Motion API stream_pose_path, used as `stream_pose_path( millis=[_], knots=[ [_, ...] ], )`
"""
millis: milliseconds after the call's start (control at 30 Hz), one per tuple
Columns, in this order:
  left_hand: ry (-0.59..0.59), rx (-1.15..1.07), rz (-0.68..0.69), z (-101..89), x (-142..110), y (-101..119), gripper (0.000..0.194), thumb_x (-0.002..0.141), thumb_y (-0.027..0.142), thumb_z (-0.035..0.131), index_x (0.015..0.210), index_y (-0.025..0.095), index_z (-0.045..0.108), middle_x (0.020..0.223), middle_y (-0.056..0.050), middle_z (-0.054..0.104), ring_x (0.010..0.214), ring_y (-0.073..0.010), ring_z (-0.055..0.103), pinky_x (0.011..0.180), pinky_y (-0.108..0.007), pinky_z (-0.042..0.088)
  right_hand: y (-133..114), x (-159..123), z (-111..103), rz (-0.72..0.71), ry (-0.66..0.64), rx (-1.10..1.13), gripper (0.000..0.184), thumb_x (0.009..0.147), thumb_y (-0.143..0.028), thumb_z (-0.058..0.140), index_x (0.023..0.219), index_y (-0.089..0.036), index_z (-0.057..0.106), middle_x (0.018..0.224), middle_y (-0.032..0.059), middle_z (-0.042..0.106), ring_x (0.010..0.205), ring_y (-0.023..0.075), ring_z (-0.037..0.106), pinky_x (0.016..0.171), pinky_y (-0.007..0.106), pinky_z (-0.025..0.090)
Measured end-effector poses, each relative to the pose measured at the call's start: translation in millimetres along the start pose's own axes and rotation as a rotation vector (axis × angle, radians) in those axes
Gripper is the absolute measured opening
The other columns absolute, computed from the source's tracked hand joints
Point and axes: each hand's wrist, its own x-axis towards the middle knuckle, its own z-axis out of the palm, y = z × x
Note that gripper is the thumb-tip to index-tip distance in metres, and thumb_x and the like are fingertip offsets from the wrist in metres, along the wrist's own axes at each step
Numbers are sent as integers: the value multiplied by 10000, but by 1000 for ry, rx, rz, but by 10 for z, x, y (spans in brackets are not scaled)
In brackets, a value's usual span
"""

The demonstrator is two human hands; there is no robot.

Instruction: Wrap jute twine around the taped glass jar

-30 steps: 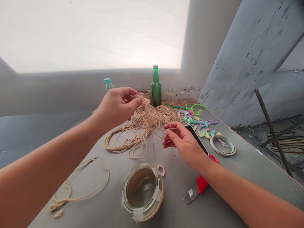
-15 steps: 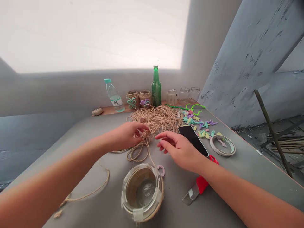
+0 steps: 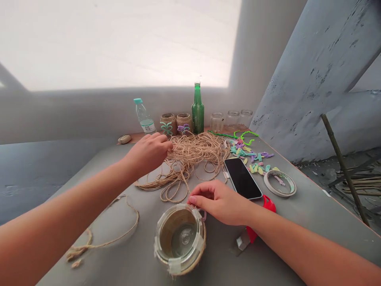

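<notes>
A tangled heap of tan twine [image 3: 190,157] lies in the middle of the grey table [image 3: 312,214]. My left hand [image 3: 149,153] reaches into its left side, fingers curled round some strands. My right hand [image 3: 218,202] rests low beside the rim of a clear glass jar [image 3: 180,238], fingers pinched at the jar's taped edge where a strand of twine ends. A small pink curl sits partly hidden under that hand. The jar stands upright, with tape strips on its rim and twine round its base.
A black phone [image 3: 242,178], a tape roll [image 3: 280,182] and a red cutter [image 3: 256,228] lie to the right. Colourful fuzzy pieces [image 3: 248,153] are scattered behind. A green bottle [image 3: 197,109], a water bottle [image 3: 143,116], wrapped jars [image 3: 175,123] and clear jars [image 3: 232,118] line the back. A loose twine loop [image 3: 104,234] lies front left.
My left hand dropped from holding twine up high, then reached back into the heap. My right hand let go of the strand near the phone and came down to the jar's rim.
</notes>
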Motion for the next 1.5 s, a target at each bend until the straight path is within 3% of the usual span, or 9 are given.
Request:
stream_pose_path(
  millis=[167, 300, 467, 567, 733, 1033, 1233, 1333, 1500],
  knots=[
    [51, 113, -276, -192, -16, -508, 384, 997, 370, 706, 1339, 204, 652, 1384, -118, 680, 1154, -301, 704, 953, -534, 617, -93, -37, -26, 24, 10, -46, 146, 949, -258, 694, 871, -153, 758, 788, 20, 723, 677, 124, 610, 636, 246, 535],
    [-68, 45, -382, -331, -84, -771, 385, 996, 373, 708, 1334, 198, 653, 1357, -112, 692, 1120, -295, 716, 922, -516, 631, -94, -39, -25, 37, 25, -71, 134, 957, -230, 675, 873, -153, 744, 784, 15, 709, 671, 121, 603, 636, 248, 531],
    [-120, -123, -203, -254, -209, -516, 416, 992, 370, 710, 1367, 207, 636, 1427, -124, 655, 1198, -320, 686, 977, -555, 605, -70, -28, -26, 6, 57, -66, 133, 963, -265, 686, 878, -171, 726, 829, 18, 709, 695, 130, 608, 650, 260, 526],
    [-253, -246, -62, -66, -279, -245, 389, 996, 365, 707, 1347, 209, 652, 1394, -114, 680, 1171, -309, 700, 969, -540, 612, -85, -35, -37, -48, 120, -53, 191, 946, -363, 747, 879, -192, 692, 820, 3, 671, 745, 143, 604, 663, 257, 514],
    [-393, -288, -139, 145, -299, -141, 322, 1001, 372, 701, 1276, 205, 684, 1309, -102, 717, 1076, -271, 726, 909, -491, 633, -85, -37, -46, -90, 155, -28, 294, 942, -447, 753, 836, -203, 628, 832, 4, 665, 775, 148, 603, 678, 259, 499],
    [-64, -488, -572, -157, -206, -459, 375, 1000, 379, 702, 1324, 193, 656, 1318, -106, 707, 1074, -281, 729, 888, -493, 641, -42, -36, -34, 23, 81, -56, 249, 913, -352, 757, 777, -190, 626, 752, 5, 671, 689, 137, 599, 625, 248, 476],
    [287, -347, -730, -307, -164, -646, 406, 999, 377, 702, 1360, 204, 638, 1380, -118, 681, 1138, -299, 711, 936, -526, 625, -36, -50, -35, 121, 57, -136, 223, 892, -202, 700, 714, -192, 568, 632, -39, 596, 543, 86, 449, 483, 204, 305],
    [260, -257, -736, -358, -127, -729, 400, 994, 376, 708, 1350, 202, 647, 1390, -116, 678, 1162, -310, 702, 955, -539, 616, -31, -47, -30, 133, 55, -159, 240, 885, -184, 698, 687, -189, 561, 594, -48, 566, 505, 77, 407, 454, 204, 274],
    [83, -317, -684, -249, -169, -548, 401, 993, 366, 712, 1354, 206, 644, 1399, -122, 672, 1165, -306, 701, 955, -537, 617, -51, -25, -22, 29, 73, -76, 193, 983, -311, 660, 843, -194, 597, 786, 2, 660, 696, 132, 595, 611, 237, 505]
  ],
)
